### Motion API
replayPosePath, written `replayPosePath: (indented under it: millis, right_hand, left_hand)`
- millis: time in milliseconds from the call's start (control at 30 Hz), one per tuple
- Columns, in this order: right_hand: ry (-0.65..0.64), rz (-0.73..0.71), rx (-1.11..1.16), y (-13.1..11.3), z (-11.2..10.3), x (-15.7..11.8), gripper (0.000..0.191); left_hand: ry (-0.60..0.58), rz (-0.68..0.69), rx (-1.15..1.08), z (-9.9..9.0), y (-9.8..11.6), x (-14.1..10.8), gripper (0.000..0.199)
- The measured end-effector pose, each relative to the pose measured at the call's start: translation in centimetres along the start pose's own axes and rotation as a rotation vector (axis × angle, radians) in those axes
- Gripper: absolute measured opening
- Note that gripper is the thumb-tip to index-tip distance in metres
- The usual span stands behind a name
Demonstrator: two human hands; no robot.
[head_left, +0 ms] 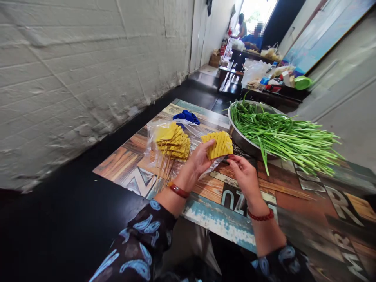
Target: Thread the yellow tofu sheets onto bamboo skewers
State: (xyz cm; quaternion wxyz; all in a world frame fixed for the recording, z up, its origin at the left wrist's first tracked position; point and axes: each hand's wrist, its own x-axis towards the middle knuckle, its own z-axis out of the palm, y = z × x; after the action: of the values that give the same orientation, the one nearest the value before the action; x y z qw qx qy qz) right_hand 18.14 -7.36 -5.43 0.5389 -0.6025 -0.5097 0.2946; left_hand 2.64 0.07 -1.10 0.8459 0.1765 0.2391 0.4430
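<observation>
My left hand (200, 159) holds a yellow ridged food piece (221, 144), its thumb pressed on the near left part. At the piece's lower right corner, my right hand (242, 169) has its thumb and fingertips pinched together; what lies between them is too small to make out. Left of my hands, a stack of yellow skewered pieces (174, 141) lies on a clear plastic bag (151, 147), with its thin sticks (165, 166) pointing towards me. Several loose sticks (286, 188) rest on the patterned table (120, 164) to the right of my right hand.
A metal bowl (245, 144) heaped with long green stalks (293, 135) stands at the right. A blue cloth (187, 116) lies behind the bag. Farther back, cluttered tables (289, 94) and two people are visible. A white wall (96, 70) runs along the left.
</observation>
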Motion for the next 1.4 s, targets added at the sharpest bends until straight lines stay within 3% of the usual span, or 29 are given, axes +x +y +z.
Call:
replayPosePath:
  millis: [167,367,633,867,1067,1400]
  right_hand:
    - [-0.13,-0.16,-0.407,0.6,-2.6,-1.7,0.032]
    - [-0.089,-0.41,-0.683,2.1,-7.0,-3.9,0.034]
    - [-0.126,-0.496,-0.895,4.1,-11.4,-4.5,0.038]
    - [-0.184,-0.597,-1.044,3.9,-11.6,-4.4,0.032]
    - [-0.323,-0.547,-1.198,1.4,-10.3,-4.1,0.025]
    - [-0.342,-0.513,-1.271,0.0,-9.5,-3.6,0.026]
  left_hand:
    - [-0.001,0.015,-0.025,0.2,-0.1,-0.4,0.017]
    - [-0.071,-0.019,0.017,-0.2,-0.7,-0.1,0.021]
    - [-0.072,-0.023,0.026,-0.5,-1.2,0.2,0.022]
    - [-0.039,-0.052,0.034,-0.2,-0.9,0.1,0.018]
    - [0.015,-0.044,0.036,0.2,-0.3,-0.1,0.016]
    - [0.044,-0.034,0.073,-0.2,-0.1,0.4,0.014]
